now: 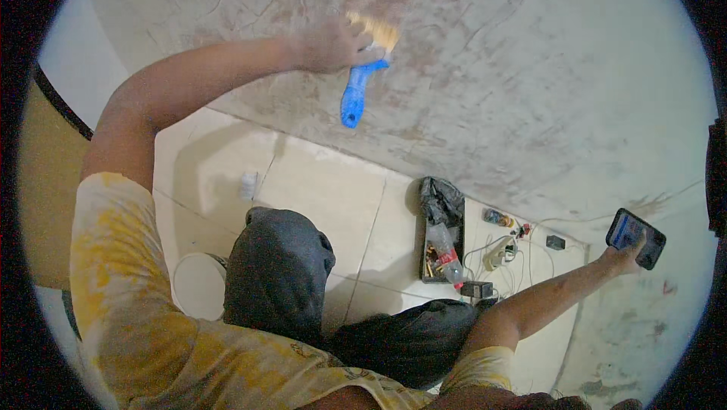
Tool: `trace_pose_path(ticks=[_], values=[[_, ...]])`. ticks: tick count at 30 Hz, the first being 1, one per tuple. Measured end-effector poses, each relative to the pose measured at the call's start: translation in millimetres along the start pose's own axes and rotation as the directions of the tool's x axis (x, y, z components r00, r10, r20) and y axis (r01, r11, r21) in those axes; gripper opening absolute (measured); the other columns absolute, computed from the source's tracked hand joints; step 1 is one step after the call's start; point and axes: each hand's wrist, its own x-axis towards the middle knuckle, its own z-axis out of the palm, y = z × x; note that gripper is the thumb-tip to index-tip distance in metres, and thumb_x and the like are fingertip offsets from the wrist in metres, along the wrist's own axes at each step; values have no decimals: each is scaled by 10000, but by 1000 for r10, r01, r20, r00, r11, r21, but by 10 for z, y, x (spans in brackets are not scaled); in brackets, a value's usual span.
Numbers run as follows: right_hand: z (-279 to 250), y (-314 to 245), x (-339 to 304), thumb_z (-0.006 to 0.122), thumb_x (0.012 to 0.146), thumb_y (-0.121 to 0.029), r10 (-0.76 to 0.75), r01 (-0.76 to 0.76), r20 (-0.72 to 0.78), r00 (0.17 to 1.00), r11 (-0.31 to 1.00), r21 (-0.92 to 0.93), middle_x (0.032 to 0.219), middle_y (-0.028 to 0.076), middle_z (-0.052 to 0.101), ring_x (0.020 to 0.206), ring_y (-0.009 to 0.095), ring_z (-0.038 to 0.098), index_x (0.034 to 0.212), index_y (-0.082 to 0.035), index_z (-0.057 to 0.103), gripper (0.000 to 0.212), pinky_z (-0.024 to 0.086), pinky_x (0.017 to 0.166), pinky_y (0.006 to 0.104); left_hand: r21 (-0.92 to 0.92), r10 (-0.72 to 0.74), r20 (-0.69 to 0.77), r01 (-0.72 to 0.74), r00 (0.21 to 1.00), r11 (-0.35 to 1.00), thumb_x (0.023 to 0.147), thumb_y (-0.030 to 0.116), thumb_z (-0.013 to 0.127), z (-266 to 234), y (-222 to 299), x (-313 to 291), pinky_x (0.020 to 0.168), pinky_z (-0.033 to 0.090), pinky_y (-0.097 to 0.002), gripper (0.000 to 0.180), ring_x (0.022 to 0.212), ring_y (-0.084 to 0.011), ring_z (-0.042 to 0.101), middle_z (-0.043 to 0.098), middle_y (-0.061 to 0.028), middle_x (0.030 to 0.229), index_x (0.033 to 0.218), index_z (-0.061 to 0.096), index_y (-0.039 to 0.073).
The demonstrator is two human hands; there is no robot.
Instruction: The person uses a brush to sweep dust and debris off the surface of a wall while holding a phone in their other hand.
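My left hand (333,43) is closed round a wide paintbrush (354,99) at the base of its bristles. Its blue handle hangs downward and its pale yellow bristles lie at the mottled grey wall (469,84). Whether the bristles press on the wall I cannot tell. Far to the right, my right hand (625,261) grips a black smartphone (622,230) with its screen lit. The thumb rests over the screen, and the other fingers are mostly hidden behind the phone.
A dark rectangular bin (424,258) by the wall holds a black plastic bag (441,202) and a clear bottle (447,255). Cables (522,258), a black box (477,289) and a small bottle (497,218) lie beside it. A round white bucket (198,281) stands left of my knee.
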Motion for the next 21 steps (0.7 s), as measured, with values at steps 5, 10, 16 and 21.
trace_pose_path(ticks=[5, 10, 16, 21], values=[[-410, 443, 288, 652, 729, -179, 85, -26, 225, 971, 967, -254, 1148, 184, 540, 1021, 336, 540, 1104, 65, 509, 469, 445, 909, 447, -45, -127, -267, 119, 955, 992, 803, 133, 508, -67, -365, 271, 610, 489, -368, 318, 791, -242, 584, 538, -69, 839, 1119, 529, 153], [-119, 114, 169, 538, 763, -187, 559, -462, 37, 828, 643, 611, 1290, 264, 387, 1172, 419, 390, 1192, 105, 405, 535, 331, 984, 549, -50, -258, -472, 266, 843, 963, 747, 244, 584, -919, -1209, 682, 586, 489, -394, 340, 731, -281, 582, 569, -90, 825, 1076, 592, 159], [181, -356, -135, 503, 720, -168, 206, -400, 356, 912, 644, 652, 1432, 288, 88, 1298, 517, 61, 1342, 109, 157, 764, 131, 1019, 689, 162, -114, -331, 175, 937, 971, 773, 216, 568, -297, -698, 538, 601, 488, -383, 312, 741, -250, 586, 570, -63, 803, 1080, 583, 167], [1, -152, 2, 607, 766, -163, 133, -499, 520, 844, 553, 667, 1313, 287, 357, 1197, 475, 357, 1275, 95, 330, 634, 274, 991, 659, -68, 55, -36, -58, 998, 996, 771, 199, 579, 11, -193, 301, 620, 483, -376, 299, 770, -235, 589, 545, -49, 794, 1068, 580, 168]])
